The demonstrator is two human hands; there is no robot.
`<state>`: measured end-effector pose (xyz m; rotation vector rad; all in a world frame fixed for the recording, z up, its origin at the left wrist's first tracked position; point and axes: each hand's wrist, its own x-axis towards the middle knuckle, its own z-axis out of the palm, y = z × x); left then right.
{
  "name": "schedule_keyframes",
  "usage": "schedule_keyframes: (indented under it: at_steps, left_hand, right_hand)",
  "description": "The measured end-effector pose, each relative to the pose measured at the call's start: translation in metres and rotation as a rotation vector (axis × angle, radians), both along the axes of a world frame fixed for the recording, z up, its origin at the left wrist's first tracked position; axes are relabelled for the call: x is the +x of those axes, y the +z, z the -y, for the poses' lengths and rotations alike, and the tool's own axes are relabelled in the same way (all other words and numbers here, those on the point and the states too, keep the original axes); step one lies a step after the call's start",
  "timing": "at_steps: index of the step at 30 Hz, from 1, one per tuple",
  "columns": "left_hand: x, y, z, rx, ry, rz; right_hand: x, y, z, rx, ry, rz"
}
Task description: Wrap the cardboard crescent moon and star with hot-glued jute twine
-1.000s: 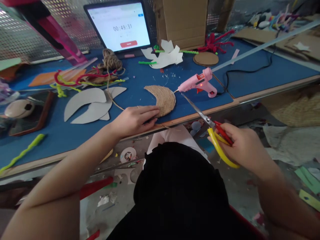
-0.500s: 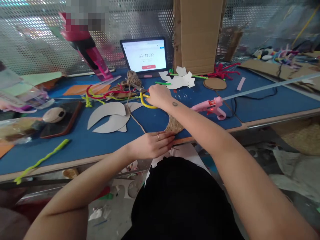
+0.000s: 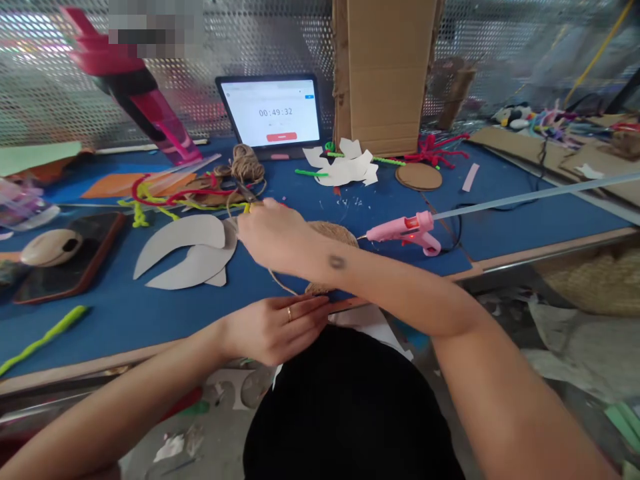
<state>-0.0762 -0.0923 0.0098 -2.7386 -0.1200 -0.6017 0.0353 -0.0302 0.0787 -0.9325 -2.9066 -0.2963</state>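
Observation:
My right hand [image 3: 273, 230] is closed around a pair of scissors [image 3: 247, 194]; their yellow handles are mostly hidden by the fingers and the blades point to the back left. A strand of twine [image 3: 284, 285] passes beneath that hand. My left hand [image 3: 280, 327] is at the table's front edge, its fingers together and pressed on a curved twine-covered piece [image 3: 337, 232]. My right forearm hides part of this piece. A ball of twine [image 3: 247, 165] lies behind the scissors. To the right of the piece stands a pink hot glue gun [image 3: 405, 228] with a long glue stick.
Grey crescent cutouts [image 3: 181, 245] lie left of my right hand. Farther left are a phone [image 3: 100, 257] and a pink bottle [image 3: 155, 113]. A tablet [image 3: 273, 110] with a timer, white paper scraps [image 3: 345, 168], a cardboard disc [image 3: 419, 177] and a tall cardboard box [image 3: 387, 73] stand or lie behind.
My right hand with the scissors has come left and nearer to me, over the twine strand. My left hand stays on the twine-covered piece. The view has shifted slightly.

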Motion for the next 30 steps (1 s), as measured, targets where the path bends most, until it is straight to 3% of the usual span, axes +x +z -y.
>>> schedule_keyframes:
  at_steps: [3,5,6,7,10,13,16,20,25,30]
  left_hand:
    - [-0.005,0.003,-0.001,-0.047,-0.005,0.040]
    - [-0.008,0.006,0.000,-0.131,0.013,0.068]
    - [-0.009,0.007,0.000,-0.198,0.035,0.097]
    - [-0.010,0.009,0.001,-0.275,0.071,0.140]
    - [-0.007,0.018,-0.003,-0.473,0.242,0.290]
    - [0.001,0.028,-0.013,-0.596,0.367,0.389]
    - [0.009,0.032,-0.028,-0.655,0.447,0.465]
    - [0.012,0.025,-0.045,-0.725,0.614,0.500]
    - [0.010,0.018,-0.062,-0.829,0.742,0.499]
    - [0.013,0.023,-0.070,-0.851,0.750,0.475]
  right_hand:
    - [0.069,-0.006,0.026,-0.192,0.194,-0.071]
    - [0.126,-0.017,0.038,-0.641,0.364,-0.283]
    - [0.155,-0.023,0.042,-0.800,0.361,-0.308]
    - [0.181,-0.030,0.045,-0.906,0.287,-0.310]
    - [0.243,-0.048,0.051,-0.894,-0.055,-0.451]
    - [0.275,-0.059,0.053,-0.929,-0.152,-0.536]
    - [0.286,-0.064,0.050,-0.918,-0.203,-0.543]
    - [0.277,-0.067,0.044,-0.850,-0.182,-0.478]
    - [0.232,-0.069,0.042,-0.738,-0.023,-0.531]
    - [0.189,-0.071,0.034,-0.560,0.160,-0.586]
